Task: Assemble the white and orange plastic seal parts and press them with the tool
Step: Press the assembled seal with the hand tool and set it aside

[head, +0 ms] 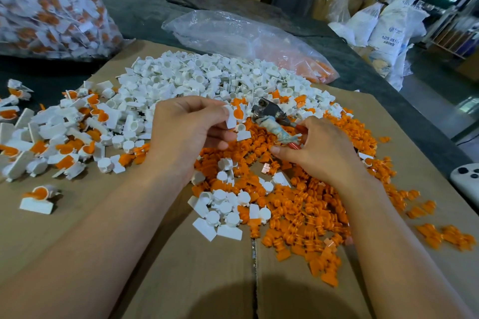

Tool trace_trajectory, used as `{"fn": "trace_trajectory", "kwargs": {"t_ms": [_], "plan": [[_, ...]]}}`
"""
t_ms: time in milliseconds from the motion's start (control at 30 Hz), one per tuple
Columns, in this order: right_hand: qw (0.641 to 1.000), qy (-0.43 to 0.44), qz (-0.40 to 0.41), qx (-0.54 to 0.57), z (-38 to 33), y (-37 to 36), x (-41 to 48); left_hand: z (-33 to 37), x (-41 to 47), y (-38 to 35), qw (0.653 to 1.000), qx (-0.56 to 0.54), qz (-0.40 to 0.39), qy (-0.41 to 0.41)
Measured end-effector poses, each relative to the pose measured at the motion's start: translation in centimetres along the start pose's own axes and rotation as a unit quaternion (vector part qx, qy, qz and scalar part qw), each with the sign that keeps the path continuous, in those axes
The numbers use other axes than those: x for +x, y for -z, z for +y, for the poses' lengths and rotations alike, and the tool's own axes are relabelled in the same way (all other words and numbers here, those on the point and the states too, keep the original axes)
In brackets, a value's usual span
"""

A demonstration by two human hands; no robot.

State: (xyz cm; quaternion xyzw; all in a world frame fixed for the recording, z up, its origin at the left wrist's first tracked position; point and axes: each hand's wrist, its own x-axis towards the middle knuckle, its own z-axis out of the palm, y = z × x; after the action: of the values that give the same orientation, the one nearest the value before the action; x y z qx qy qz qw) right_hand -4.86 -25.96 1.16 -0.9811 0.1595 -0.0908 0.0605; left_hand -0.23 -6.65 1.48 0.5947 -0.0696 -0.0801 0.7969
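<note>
Two bags: left bag (51, 2), assembled seals (44, 18); far bag (233, 31), orange parts (311, 70). Left hand (186, 129) pinches seal (234, 115); right hand (318, 147) clamps tool (272, 116).

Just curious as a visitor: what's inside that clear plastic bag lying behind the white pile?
The clear bag holds orange parts at its right end. The rest looks crumpled; glare hides whether more lies inside.

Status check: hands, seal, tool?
Left hand pinches white-and-orange seal. Right hand holds tool, its head beside the seal. Loose parts heaped underneath, nothing blocking.
</note>
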Motion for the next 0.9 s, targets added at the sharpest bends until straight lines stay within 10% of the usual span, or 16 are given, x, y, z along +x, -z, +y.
{"fn": "trace_trajectory", "kwargs": {"t_ms": [900], "plan": [[0.998, 0.013, -0.058, -0.005, 0.60, -0.72, 0.51, -0.07, -0.15, 0.00, 1.000, 0.006, -0.006, -0.010]]}}
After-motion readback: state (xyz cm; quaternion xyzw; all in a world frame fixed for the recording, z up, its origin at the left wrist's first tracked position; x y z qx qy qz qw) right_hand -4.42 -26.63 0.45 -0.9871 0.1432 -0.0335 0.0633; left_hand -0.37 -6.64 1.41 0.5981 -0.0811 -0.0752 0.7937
